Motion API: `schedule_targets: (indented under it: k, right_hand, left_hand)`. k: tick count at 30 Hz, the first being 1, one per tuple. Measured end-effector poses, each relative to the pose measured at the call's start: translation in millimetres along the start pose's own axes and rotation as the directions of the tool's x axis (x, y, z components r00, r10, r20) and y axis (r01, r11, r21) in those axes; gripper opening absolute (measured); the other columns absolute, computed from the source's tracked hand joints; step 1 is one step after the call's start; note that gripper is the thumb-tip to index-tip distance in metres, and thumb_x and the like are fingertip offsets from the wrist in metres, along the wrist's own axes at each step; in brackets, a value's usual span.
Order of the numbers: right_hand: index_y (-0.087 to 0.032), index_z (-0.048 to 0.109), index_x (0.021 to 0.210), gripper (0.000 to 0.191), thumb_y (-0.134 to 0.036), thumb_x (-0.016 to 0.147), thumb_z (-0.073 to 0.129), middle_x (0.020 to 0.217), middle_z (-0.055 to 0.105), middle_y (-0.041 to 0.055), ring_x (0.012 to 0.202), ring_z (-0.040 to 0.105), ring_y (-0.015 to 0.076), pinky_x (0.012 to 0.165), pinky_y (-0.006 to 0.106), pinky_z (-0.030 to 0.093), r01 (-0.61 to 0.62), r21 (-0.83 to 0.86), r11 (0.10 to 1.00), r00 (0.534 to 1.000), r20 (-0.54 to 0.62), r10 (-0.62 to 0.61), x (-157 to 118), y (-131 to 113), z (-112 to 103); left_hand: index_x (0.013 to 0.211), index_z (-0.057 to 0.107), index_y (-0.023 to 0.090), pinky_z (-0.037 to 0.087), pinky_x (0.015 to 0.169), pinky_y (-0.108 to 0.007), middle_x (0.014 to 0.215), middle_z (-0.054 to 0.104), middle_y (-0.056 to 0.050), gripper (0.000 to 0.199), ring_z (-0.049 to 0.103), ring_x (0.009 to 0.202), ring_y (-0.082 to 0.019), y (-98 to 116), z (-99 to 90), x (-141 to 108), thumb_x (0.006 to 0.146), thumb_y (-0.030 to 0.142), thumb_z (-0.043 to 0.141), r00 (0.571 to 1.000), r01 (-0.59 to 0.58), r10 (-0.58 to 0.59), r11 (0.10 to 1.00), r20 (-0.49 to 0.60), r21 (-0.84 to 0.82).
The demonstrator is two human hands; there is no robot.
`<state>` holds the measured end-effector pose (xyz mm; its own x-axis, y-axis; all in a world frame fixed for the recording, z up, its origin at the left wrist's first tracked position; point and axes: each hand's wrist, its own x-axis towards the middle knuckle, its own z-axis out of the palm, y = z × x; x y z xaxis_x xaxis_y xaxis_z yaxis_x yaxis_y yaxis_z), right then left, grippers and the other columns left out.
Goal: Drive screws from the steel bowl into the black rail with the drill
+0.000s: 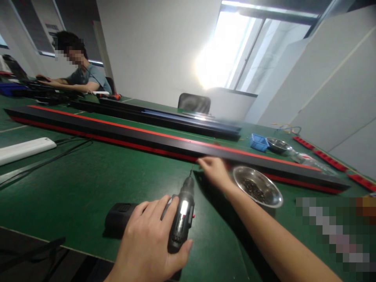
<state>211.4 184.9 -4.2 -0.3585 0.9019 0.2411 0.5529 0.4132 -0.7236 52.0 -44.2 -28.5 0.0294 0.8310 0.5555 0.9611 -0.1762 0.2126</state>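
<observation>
My left hand (151,231) is wrapped round a black cordless drill (184,207) lying low over the green table, its battery end to the left. The thin bit points away from me toward a long black bar with red edges (164,139). Just right of the bit's tip is my right hand (216,170), its fingertips pinched together near the bar's front edge. Whatever sits between those fingers is too small to make out. Beside the right forearm stands a round metal bowl (274,192) with many small dark pieces in it.
More dark bars (164,117) lie behind the long one. A blue basket (259,142) and a second metal bowl (279,145) stand at the back right. A white power strip (28,150) with black cables is at left. A person (85,76) sits at the far left.
</observation>
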Motion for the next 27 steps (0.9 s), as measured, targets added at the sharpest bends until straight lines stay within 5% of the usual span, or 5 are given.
schedule_targets:
  k: [6, 16, 27]
  right_hand:
    - [-0.011, 0.081, 0.098, 0.031, -0.035, 0.094, 0.061, 0.09, 0.079, 0.012, 0.081, 0.072, 0.0233, 0.074, 0.032, 0.051, -0.039, 0.125, 0.991, 0.997, 0.064, 0.031, 12, 18, 24]
    - [-0.012, 0.08, 0.101, 0.039, -0.044, 0.094, 0.059, 0.08, 0.075, 0.0085, 0.057, 0.056, 0.0149, 0.057, 0.028, 0.042, -0.05, 0.153, 0.987, 0.995, 0.091, 0.036, 10, 25, 21]
    - [-0.013, 0.078, 0.087, 0.038, -0.043, 0.096, 0.057, 0.081, 0.076, 0.0096, 0.071, 0.066, 0.0193, 0.066, 0.028, 0.045, 0.009, 0.085, 0.996, 0.993, 0.117, -0.019, 11, 24, 22]
  left_hand:
    - [0.134, 0.064, 0.021, 0.038, 0.099, -0.047, 0.13, 0.069, -0.007, 0.066, 0.064, 0.112, -0.03, -1, -0.9, -1, 0.074, 0.049, 0.067, 1.0, -0.004, 0.004, 1.0, -0.017, 0.011]
    - [0.133, 0.063, 0.021, 0.037, 0.1, -0.047, 0.13, 0.069, -0.007, 0.064, 0.063, 0.114, -0.03, 0, -4.3, 0, 0.076, 0.049, 0.066, 1.0, -0.01, 0.01, 1.0, 0.009, 0.017]
    - [0.132, 0.063, 0.021, 0.039, 0.099, -0.047, 0.129, 0.069, -0.008, 0.063, 0.063, 0.112, -0.03, 0, -5.9, -1, 0.075, 0.049, 0.066, 1.0, -0.014, 0.013, 1.0, 0.008, 0.024]
